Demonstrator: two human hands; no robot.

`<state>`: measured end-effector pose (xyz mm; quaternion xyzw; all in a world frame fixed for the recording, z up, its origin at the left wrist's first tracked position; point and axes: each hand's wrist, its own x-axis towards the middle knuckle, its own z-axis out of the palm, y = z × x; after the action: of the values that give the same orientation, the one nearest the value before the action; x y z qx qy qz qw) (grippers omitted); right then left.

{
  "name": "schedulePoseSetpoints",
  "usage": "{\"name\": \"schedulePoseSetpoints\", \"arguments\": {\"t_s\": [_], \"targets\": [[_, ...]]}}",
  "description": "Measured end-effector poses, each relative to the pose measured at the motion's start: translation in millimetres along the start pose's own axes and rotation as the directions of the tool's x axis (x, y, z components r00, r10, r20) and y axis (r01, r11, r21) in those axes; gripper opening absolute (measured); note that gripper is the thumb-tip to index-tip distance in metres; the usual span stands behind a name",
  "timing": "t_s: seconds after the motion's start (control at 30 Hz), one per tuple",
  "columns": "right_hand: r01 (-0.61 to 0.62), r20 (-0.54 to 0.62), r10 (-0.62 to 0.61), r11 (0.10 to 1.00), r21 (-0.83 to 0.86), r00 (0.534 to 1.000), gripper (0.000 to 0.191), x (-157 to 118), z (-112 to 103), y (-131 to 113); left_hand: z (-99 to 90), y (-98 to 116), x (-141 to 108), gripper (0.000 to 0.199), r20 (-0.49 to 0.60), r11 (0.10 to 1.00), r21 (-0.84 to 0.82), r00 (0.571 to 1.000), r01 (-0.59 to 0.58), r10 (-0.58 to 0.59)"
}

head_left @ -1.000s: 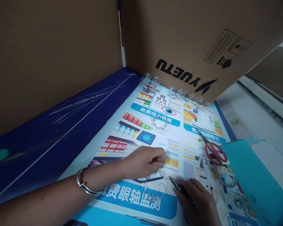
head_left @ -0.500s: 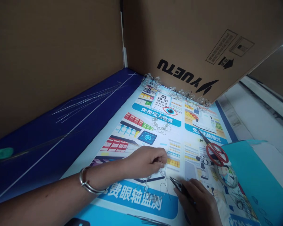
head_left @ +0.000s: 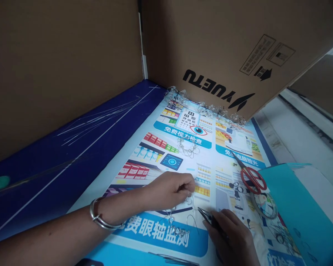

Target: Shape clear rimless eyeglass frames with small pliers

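My left hand (head_left: 169,190), with a silver bangle at the wrist, is closed in a pinch on a piece of wire strung with clear beads (head_left: 172,221). The beaded wire hangs below the fingers and curls over the printed sheet. A loose loop of thin wire (head_left: 192,223) stands out to its right. My right hand (head_left: 234,232) is wrapped round a pair of dark-handled pliers (head_left: 207,215). The pliers' tips point left, close to the wire but apart from my left fingers. Whether the jaws touch any wire is too small to tell.
Red-handled scissors (head_left: 254,179) lie right, beside a wire coil (head_left: 266,207) and a blue folder (head_left: 299,199). Another beaded wire piece (head_left: 188,146) lies ahead. More line the cardboard (head_left: 211,44). Straight wires (head_left: 100,120) lie left, dark rods (head_left: 172,258) in front.
The whole view has shifted slightly, with things sitting a little farther left. Both hands keep nearly the same pose and grip; the pliers remain beside the wire.
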<state>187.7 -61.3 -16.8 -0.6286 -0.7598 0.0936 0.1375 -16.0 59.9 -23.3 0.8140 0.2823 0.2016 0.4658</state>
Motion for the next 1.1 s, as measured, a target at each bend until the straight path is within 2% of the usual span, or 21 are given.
{"name": "schedulePoseSetpoints", "arguments": {"t_s": [0.2,0.57,0.93,1.1], "targets": [[0.04,0.01,-0.04,0.999,-0.026,0.999,0.023,0.1,-1.8,1.2,0.7,0.4,0.5,0.007,-0.008,1.0,-0.02,1.0,0.013,-0.013],[0.032,-0.01,-0.033,0.999,-0.035,0.999,0.022,2.0,-2.7,-1.4,1.3,0.3,1.0,0.01,0.009,0.999,0.039,1.0,-0.006,0.006],[0.035,-0.022,-0.035,0.999,-0.035,0.999,0.023,1.5,-2.1,-1.6,1.7,-0.3,1.0,0.01,0.013,1.0,0.021,1.0,0.0,0.0],[0.028,-0.066,-0.032,0.998,-0.051,0.997,0.024,2.0,-1.2,-1.9,1.6,1.7,1.5,0.011,-0.04,1.0,-0.01,0.999,0.011,-0.011]]}}
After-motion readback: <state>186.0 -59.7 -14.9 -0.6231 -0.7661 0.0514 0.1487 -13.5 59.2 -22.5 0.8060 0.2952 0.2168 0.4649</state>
